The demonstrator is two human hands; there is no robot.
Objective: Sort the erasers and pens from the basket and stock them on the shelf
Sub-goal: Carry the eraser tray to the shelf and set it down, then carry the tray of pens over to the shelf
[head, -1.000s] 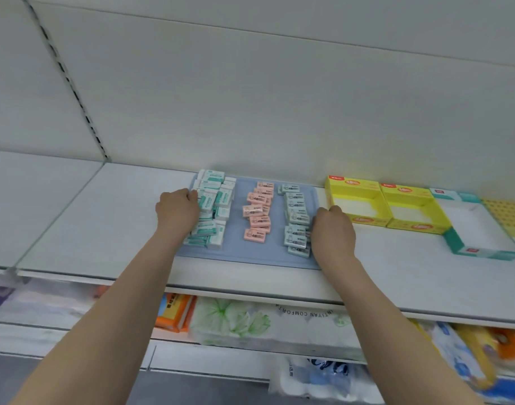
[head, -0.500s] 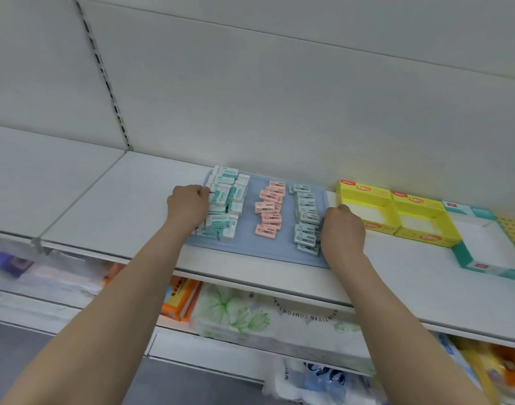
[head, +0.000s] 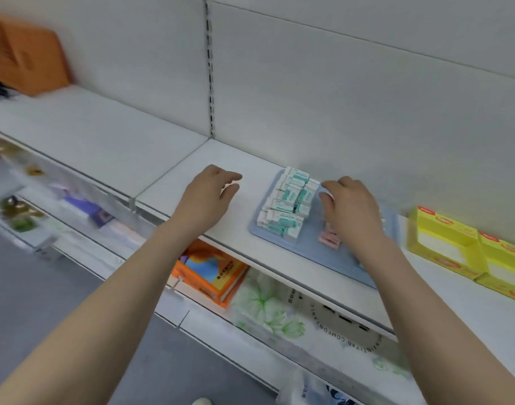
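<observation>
A pale blue tray (head: 306, 244) lies on the white shelf (head: 192, 176) and carries rows of erasers. Several white-and-teal erasers (head: 288, 206) fill its left side. A few pink erasers (head: 329, 239) show beside my right wrist; the rest of the tray is hidden by that hand. My left hand (head: 206, 197) hovers over bare shelf left of the tray, fingers loosely spread, holding nothing. My right hand (head: 349, 206) is over the tray's middle, fingers curled down towards the erasers; whether it holds one is unclear. An orange basket (head: 25, 51) stands far left on the shelf.
Yellow display boxes (head: 443, 244) sit on the shelf right of the tray. An upright slotted rail (head: 210, 68) divides the back wall. The lower shelf holds an orange box (head: 209, 273) and wrapped tissue packs (head: 268, 311). Grey floor lies at lower left.
Both hands have left the tray's side edges. The left hand moved off to the left and opened; the right moved over the tray's middle. The view swung left, bringing the orange basket in.
</observation>
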